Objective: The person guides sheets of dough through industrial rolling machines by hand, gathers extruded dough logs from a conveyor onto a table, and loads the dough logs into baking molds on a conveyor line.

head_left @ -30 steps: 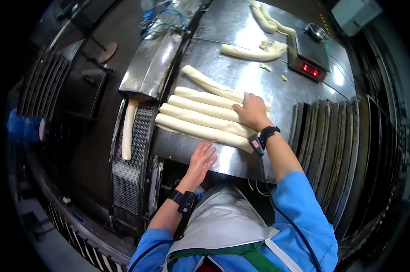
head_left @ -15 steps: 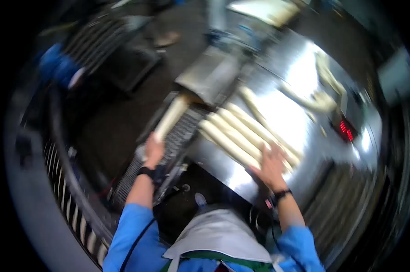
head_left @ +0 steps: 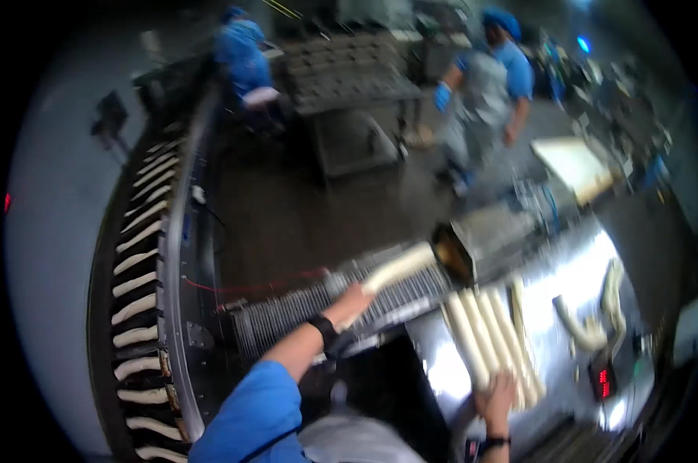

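A long pale dough roll [head_left: 401,266] lies on the ridged metal conveyor [head_left: 268,324], its far end close to the dark opening of a metal machine [head_left: 455,255]. My left hand [head_left: 354,302] is closed around the roll's near end. On the shiny steel table to the right, several more dough rolls [head_left: 484,332] lie side by side. My right hand [head_left: 498,392] rests on their near ends with its fingers laid over them; blur and the angle hide the fingertips in part.
Loose dough strips [head_left: 584,332] and a scale with a red display [head_left: 604,382] are on the table's right. At left runs a belt with several dough strips [head_left: 139,285]. Two people in blue, one person [head_left: 484,100] and another [head_left: 245,65], stand beyond, near a metal cart [head_left: 353,100].
My view has swung up and to the left, showing the long belt and the people. My left hand still holds its dough roll; my right hand stays on the group of rolls.
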Demonstrator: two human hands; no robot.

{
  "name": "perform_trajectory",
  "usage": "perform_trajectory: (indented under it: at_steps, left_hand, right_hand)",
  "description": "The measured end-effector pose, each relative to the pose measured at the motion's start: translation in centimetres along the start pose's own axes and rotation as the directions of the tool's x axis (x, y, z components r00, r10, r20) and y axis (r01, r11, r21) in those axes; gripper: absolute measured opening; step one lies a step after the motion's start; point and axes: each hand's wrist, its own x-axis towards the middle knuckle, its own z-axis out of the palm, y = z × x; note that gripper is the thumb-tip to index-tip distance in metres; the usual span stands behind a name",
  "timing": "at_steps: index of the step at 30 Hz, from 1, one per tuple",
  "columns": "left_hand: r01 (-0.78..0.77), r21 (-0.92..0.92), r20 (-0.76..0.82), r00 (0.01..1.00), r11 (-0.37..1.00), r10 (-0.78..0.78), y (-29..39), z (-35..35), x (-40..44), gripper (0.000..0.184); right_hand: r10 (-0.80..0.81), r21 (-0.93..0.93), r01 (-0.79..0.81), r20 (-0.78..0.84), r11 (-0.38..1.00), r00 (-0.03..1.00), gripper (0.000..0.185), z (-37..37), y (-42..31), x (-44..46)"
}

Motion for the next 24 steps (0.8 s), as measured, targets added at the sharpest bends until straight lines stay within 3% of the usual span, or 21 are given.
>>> perform_trajectory:
  at_steps: [1,2,3,4,5,6,10,12,13,14,15,17,18,19,20,22,24]
  left_hand:
    - [0.203,-0.435,0.122,0.978,0.877,-0.166,1.8,0.2,-1.2,0.038]
    - [0.209,-0.57,0.263,0.963,0.795,-0.065,2.2,0.6,-1.4,0.033]
    - [0.346,-0.769,0.301,0.938,0.538,-0.173,5.1,2.2,-1.8,0.027]
    - [0.311,-0.821,0.228,0.947,0.478,-0.226,9.4,3.0,-3.2,0.023]
    - [0.388,-0.783,0.287,0.919,0.485,-0.272,9.0,4.6,-0.5,0.021]
    - [0.449,-0.758,0.416,0.892,0.473,-0.179,9.0,6.0,1.6,0.021]
    - [0.138,-0.803,0.196,0.98,0.58,0.038,17.5,11.2,0.8,0.031]
    - [0.07,-0.792,0.158,0.983,0.606,0.093,19.1,15.6,-1.8,0.034]
    - [0.07,-0.661,0.249,0.96,0.747,0.13,16.9,18.3,-1.8,0.071]
    - [0.126,-0.693,0.297,0.947,0.709,0.123,16.6,20.4,-4.0,0.073]
    - [0.222,-0.693,0.29,0.957,0.686,-0.016,18.0,21.5,-7.8,0.074]
    - [0.516,-0.615,0.448,0.851,0.596,-0.274,13.8,25.7,-10.7,0.066]
    - [0.557,-0.601,0.528,0.815,0.573,-0.239,12.4,26.8,-12.3,0.071]
    - [0.564,-0.518,0.511,0.807,0.643,-0.296,9.9,28.4,-12.8,0.076]
    - [0.589,-0.472,0.529,0.784,0.655,-0.324,10.5,28.1,-13.4,0.082]
    - [0.575,-0.555,0.515,0.805,0.602,-0.294,10.2,28.0,-13.6,0.084]
    - [0.553,-0.59,0.496,0.823,0.589,-0.276,9.5,27.5,-13.3,0.086]
  right_hand:
    - [-0.088,0.072,0.098,-0.141,0.993,0.986,0.079,1.9,0.9,-0.6]
    - [-0.082,0.274,0.103,-0.086,0.956,0.993,0.075,-0.4,-1.5,-0.9]
    - [-0.079,0.337,0.122,-0.136,0.934,0.987,0.073,-0.3,-1.8,-1.5]
    - [-0.098,0.434,0.152,-0.143,0.888,0.985,0.07,-1.3,-3.2,-1.6]
    - [-0.131,0.436,0.195,-0.173,0.878,0.976,0.069,-1.7,-3.9,-1.6]
    - [-0.095,0.419,0.151,-0.152,0.895,0.984,0.07,-2.8,-4.8,-1.7]
    - [-0.073,0.481,0.199,-0.268,0.854,0.961,0.064,-4.9,-4.6,-0.5]
    - [0.002,0.511,0.166,-0.313,0.843,0.95,0.061,-5.8,-2.7,0.4]
    - [0.048,0.525,0.146,-0.338,0.839,0.94,0.059,-5.9,-1.5,1.2]
    - [0.118,0.598,0.116,-0.337,0.793,0.934,0.058,-5.9,-0.5,2.1]
    - [0.146,0.675,0.119,-0.322,0.728,0.935,0.058,-6.1,0.4,3.3]
    - [0.176,0.757,0.103,-0.278,0.645,0.944,0.058,-5.6,1.5,4.8]
    - [0.146,0.789,0.06,-0.186,0.611,0.972,0.063,-5.4,1.8,5.7]
    - [0.108,0.815,0.018,-0.099,0.579,0.989,0.068,-5.0,2.0,6.5]
    - [0.096,0.817,0.022,-0.094,0.577,0.991,0.068,-4.3,2.5,7.2]
    - [-0.097,0.347,0.132,-0.118,0.929,0.988,0.082,-2.5,3.1,7.8]
    - [-0.122,0.286,0.163,-0.158,0.944,0.98,0.092,-4.4,2.1,6.0]
